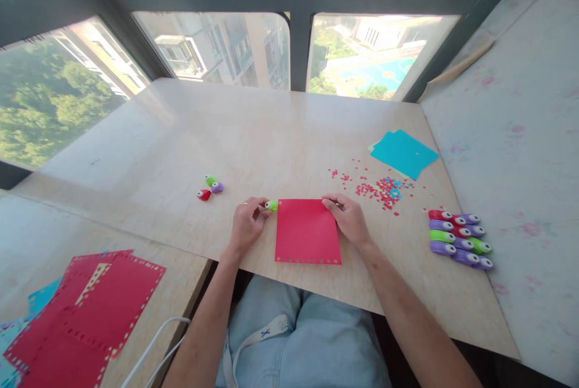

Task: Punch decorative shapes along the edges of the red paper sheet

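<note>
A square sheet of red paper lies in front of me, with a row of small punched holes along its near edge. My left hand is closed around a small green craft punch with an eye-like round top, which sits at the sheet's far left corner. Pinched between the fingers of my right hand is the sheet's far right corner. To the left of my left hand, three more small punches in green, purple and red stand close together.
Red and blue paper confetti is scattered to the right, near blue sheets. Several coloured punches line up by the wall. Punched red sheets and a white cable are at the lower left. Windows border the far side.
</note>
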Demonstrator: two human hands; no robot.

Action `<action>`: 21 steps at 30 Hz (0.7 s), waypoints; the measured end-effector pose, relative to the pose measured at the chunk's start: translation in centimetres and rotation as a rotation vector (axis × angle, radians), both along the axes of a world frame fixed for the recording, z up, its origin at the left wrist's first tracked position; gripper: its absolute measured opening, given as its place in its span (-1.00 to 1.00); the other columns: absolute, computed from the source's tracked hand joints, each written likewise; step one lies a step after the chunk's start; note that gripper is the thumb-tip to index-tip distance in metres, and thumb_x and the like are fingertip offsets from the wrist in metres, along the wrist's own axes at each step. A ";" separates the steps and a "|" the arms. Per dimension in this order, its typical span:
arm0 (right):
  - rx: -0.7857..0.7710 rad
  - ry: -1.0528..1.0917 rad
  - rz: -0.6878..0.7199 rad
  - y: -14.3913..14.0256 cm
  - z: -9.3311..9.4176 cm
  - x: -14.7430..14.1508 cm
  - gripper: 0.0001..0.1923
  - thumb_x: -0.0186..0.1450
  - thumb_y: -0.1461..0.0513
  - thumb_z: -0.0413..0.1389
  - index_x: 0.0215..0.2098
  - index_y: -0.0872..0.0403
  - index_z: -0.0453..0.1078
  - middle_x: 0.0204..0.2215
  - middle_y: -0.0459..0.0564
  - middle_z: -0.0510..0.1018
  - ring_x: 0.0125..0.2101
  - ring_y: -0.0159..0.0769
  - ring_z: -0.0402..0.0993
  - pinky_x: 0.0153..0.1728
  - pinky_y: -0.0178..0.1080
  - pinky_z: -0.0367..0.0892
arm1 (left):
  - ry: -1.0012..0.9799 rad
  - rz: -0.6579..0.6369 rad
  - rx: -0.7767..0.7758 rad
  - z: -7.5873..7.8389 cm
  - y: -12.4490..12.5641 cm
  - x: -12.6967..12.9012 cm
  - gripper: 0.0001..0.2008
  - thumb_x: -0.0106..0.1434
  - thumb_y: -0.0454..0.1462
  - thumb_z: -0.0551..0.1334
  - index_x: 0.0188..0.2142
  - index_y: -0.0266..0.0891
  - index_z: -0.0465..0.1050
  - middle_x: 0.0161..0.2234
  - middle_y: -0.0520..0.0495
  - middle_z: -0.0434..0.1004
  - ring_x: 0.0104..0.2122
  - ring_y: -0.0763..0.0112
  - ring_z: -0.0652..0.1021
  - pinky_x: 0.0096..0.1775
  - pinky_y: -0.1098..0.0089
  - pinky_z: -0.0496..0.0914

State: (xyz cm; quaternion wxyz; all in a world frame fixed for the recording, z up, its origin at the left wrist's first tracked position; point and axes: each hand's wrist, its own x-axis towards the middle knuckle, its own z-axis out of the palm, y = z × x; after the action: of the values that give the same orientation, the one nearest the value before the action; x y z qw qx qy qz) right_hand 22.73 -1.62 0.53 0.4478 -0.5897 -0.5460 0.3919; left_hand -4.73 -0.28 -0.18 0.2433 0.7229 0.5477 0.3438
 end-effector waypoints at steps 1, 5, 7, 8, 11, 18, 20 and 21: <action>-0.008 0.003 0.003 0.0 0.0 0.0 -0.66 0.26 0.00 0.13 -0.22 0.09 0.54 -0.27 0.08 0.62 -0.26 -0.16 0.53 -0.22 -0.17 0.38 | 0.000 -0.001 0.004 0.0 0.0 0.0 -0.85 0.25 -0.31 0.23 -0.17 -0.19 0.46 -0.31 -0.01 0.51 -0.45 0.48 0.42 -0.34 0.43 0.29; -0.034 0.018 0.003 0.0 0.0 0.1 -0.64 0.26 -0.01 0.13 -0.20 0.09 0.53 -0.28 0.09 0.62 -0.27 -0.15 0.53 -0.24 -0.17 0.39 | -0.018 -0.004 0.010 -0.3 0.0 -0.1 -0.84 0.23 -0.34 0.24 -0.17 -0.19 0.46 -0.28 -0.02 0.51 -0.41 0.47 0.46 -0.31 0.42 0.32; -0.035 0.017 0.003 0.0 0.0 0.1 -0.64 0.26 -0.01 0.13 -0.20 0.10 0.53 -0.28 0.10 0.62 -0.27 -0.15 0.54 -0.25 -0.17 0.39 | -0.031 -0.004 0.007 -0.4 0.0 -0.1 -0.84 0.24 -0.34 0.23 -0.16 -0.19 0.46 -0.27 -0.03 0.51 -0.38 0.45 0.47 -0.30 0.42 0.34; -0.034 0.012 0.006 0.0 0.0 0.1 -0.64 0.26 -0.01 0.13 -0.19 0.09 0.53 -0.27 0.09 0.63 -0.27 -0.15 0.54 -0.24 -0.17 0.39 | -0.037 -0.005 0.007 -0.4 0.0 -0.1 -0.84 0.24 -0.33 0.23 -0.16 -0.19 0.46 -0.26 -0.03 0.51 -0.37 0.45 0.48 -0.29 0.41 0.35; -0.022 -0.012 0.018 -0.1 0.0 0.0 -0.66 0.27 0.00 0.13 -0.20 0.08 0.53 -0.26 0.08 0.63 -0.26 -0.16 0.54 -0.23 -0.16 0.40 | -0.040 -0.013 0.022 -0.3 -0.1 -0.1 -0.85 0.26 -0.31 0.23 -0.16 -0.19 0.46 -0.23 -0.06 0.52 -0.34 0.42 0.49 -0.23 0.38 0.37; -0.033 0.010 0.016 -0.1 0.1 -0.1 -0.65 0.25 0.00 0.14 -0.22 0.08 0.54 -0.28 0.09 0.64 -0.27 -0.15 0.55 -0.25 -0.18 0.41 | 0.041 -0.035 0.070 -0.2 -0.1 0.0 -0.85 0.26 -0.30 0.24 -0.15 -0.20 0.46 -0.17 -0.10 0.54 -0.14 0.27 0.50 -0.08 0.26 0.36; -0.037 0.016 0.008 -0.1 0.2 -0.1 -0.65 0.24 0.00 0.14 -0.23 0.08 0.54 -0.27 0.09 0.64 -0.28 -0.16 0.55 -0.25 -0.17 0.41 | 0.056 -0.039 0.080 -0.1 -0.1 0.0 -0.86 0.27 -0.29 0.24 -0.16 -0.20 0.47 -0.17 -0.12 0.54 -0.12 0.26 0.49 -0.06 0.24 0.36; -0.036 0.016 0.004 0.0 0.3 -0.1 -0.66 0.24 0.00 0.15 -0.23 0.08 0.54 -0.27 0.09 0.64 -0.29 -0.17 0.55 -0.24 -0.17 0.41 | 0.060 -0.040 0.084 -0.1 -0.1 0.0 -0.86 0.27 -0.28 0.23 -0.16 -0.21 0.47 -0.17 -0.12 0.54 -0.12 0.26 0.49 -0.06 0.24 0.36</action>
State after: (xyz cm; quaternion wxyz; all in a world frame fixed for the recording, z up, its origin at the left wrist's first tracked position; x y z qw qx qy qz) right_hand 22.67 -1.67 0.80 0.4405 -0.5934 -0.5366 0.4073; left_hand -4.71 -0.42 -0.29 0.2031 0.7533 0.5253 0.3397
